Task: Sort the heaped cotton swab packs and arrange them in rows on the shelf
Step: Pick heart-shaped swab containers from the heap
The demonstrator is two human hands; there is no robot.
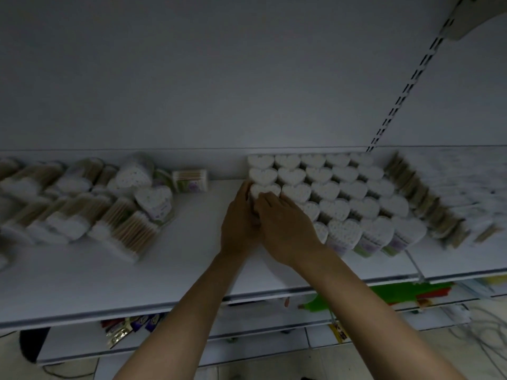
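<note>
Heart-shaped cotton swab packs (343,187) stand in neat rows on the white shelf (192,259), right of centre. Both hands meet at the left end of these rows. My left hand (238,223) and my right hand (285,226) grip one heart-shaped pack (264,189) in the third row from the back. What lies under the palms is hidden. A jumbled heap of swab packs (82,204), some heart-shaped and some rectangular with wooden sticks, lies on the shelf's left part.
A small rectangular pack (190,179) lies near the back wall between heap and rows. Flat packs (422,198) stand in a slanted line right of the hearts. A slotted upright (406,89) climbs the back wall. Lower shelves hold coloured goods (384,294).
</note>
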